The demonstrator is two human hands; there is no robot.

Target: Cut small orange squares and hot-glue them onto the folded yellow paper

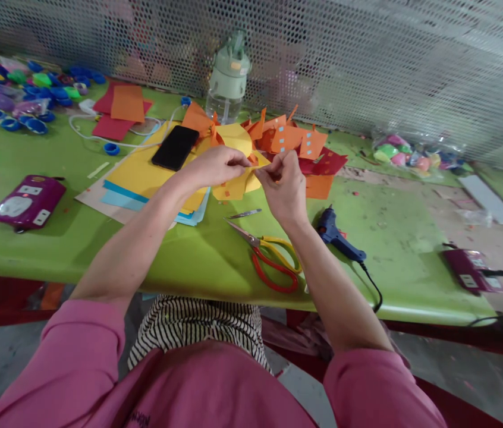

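**Yellow paper pinched between both hands**

We hold a yellow paper piece up over the green bench, and it is the thing both our hands work on. Our left hand is closed on its upper edge, fingers curled down over it. Our right hand pinches the same piece from the other side, thumb and fingertips pressed tight together on a thin yellow edge that runs between the two hands. The paper is bright yellow, curved rather than flat, with a rounded lobe rising behind our left hand and another hanging below it; small orange bits sit on its surface.

Just beyond our hands lies a heap of orange paper cutouts with small pale squares on them, some standing up at angles. Beyond our left hand a black phone rests on a stack of yellow and blue sheets. Near our right wrist, toward us, lie scissors with red and yellow handles, blades closed. Just right of that wrist is a blue glue gun with its cord trailing over the bench edge. A pale green bottle stands well beyond the hands.
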